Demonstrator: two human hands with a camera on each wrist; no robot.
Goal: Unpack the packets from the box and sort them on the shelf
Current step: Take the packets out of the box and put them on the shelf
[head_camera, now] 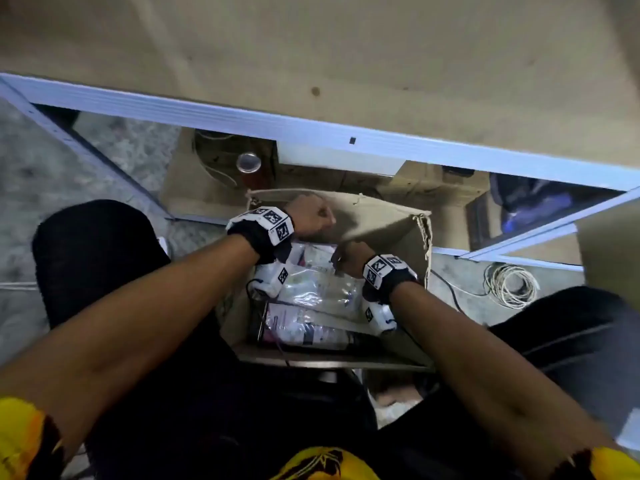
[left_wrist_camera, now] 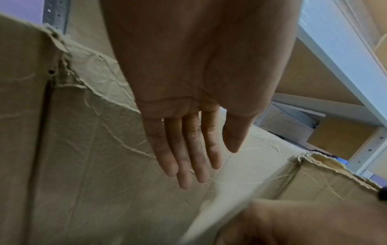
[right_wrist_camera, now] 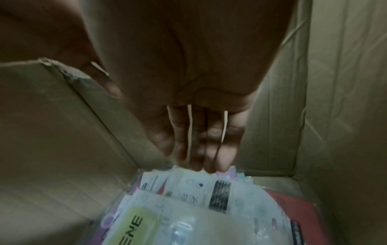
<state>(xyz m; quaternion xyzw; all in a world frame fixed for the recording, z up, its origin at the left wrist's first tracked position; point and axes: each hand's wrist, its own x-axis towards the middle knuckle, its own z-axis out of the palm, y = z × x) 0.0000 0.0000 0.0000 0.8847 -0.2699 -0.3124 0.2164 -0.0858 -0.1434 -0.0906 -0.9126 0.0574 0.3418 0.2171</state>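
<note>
A green label (right_wrist_camera: 134, 227) on the top packet (right_wrist_camera: 188, 220) reads "ENE".

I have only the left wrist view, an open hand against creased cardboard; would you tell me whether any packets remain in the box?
Observer: Yes. The head view shows clear plastic packets piled inside the open brown cardboard box.
Operator: Thank you. Where is the right hand?
Observer: The right hand reaches down inside the box, its straight fingertips touching the far edge of the top packets.
Operator: Is there anything beside the box to mind?
Observer: A coil of pale cable lies on the floor to the right of the box.
</note>
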